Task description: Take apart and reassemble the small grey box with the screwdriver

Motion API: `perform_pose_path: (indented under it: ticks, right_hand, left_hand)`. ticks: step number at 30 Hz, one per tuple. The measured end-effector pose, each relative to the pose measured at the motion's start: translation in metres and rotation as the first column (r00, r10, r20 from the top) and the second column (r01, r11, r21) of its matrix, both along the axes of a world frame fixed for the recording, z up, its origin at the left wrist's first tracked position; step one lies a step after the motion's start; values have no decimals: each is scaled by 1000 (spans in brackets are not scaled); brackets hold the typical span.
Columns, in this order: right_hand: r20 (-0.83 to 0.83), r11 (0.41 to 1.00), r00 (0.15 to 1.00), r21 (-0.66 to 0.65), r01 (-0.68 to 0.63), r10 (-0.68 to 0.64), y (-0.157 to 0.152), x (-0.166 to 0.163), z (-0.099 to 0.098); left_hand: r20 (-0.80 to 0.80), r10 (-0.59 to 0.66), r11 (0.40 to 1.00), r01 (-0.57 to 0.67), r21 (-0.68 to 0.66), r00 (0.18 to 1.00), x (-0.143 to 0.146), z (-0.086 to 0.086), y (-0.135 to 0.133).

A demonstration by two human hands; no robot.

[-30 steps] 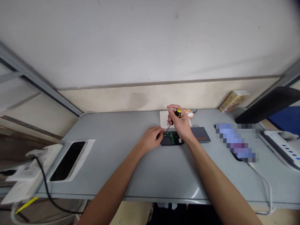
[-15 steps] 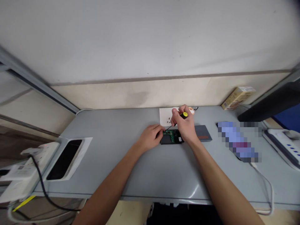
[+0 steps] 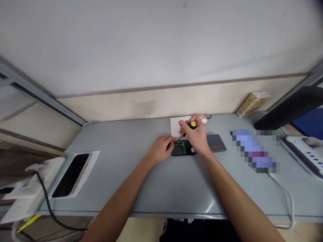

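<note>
My right hand (image 3: 198, 136) is closed around a screwdriver (image 3: 192, 124) with a black and yellow handle. Its thin shaft slants down and left, and the tip is at the upper left of a green circuit board (image 3: 183, 148). That board sits in an open black electronic device (image 3: 178, 151) lying flat on the table. With bent fingers, my left hand (image 3: 162, 148) grips the device's left end, close to the screwdriver tip. A flat dark grey panel (image 3: 217, 142) with a brownish strip lies to the right, partly behind my right wrist.
Behind my hands lies white paper (image 3: 174, 126), with a small charm (image 3: 203, 119) beside it. A phone (image 3: 72, 174) and power strip (image 3: 32, 188) are at left. At right are a blurred-out phone (image 3: 253, 151), a box (image 3: 253, 104) and a white-and-grey device (image 3: 302, 156).
My right hand and the screwdriver have moved slightly left, the handle nearer to the board's upper left. My left hand stays at the device. The whole view has shifted a little.
</note>
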State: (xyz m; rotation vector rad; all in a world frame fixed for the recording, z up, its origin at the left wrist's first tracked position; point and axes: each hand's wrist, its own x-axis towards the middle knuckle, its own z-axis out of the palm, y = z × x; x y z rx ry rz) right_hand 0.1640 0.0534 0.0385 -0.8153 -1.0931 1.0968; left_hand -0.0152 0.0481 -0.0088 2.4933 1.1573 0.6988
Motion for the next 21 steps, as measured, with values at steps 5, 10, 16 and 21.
perform_pose_path:
  ticks: [5,10,16,21]
  right_hand:
    - [-112,996,990,33,-83,86,1,1,3]
    - [-212,987,965,-1,-161,158,3,7,5]
    - [-160,997,985,-40,-69,62,5,8,0]
    - [-156,986,975,-14,-164,160,6,11,3]
  left_hand:
    - [3,11,1000,-11,-16,1000,1,2,0]
    - [10,8,1000,-7,-20,1000,1,2,1]
    - [-26,9,1000,-9,-16,1000,-1,-1,3]
    - [-29,17,1000,-17,-13,999,-1,0,3]
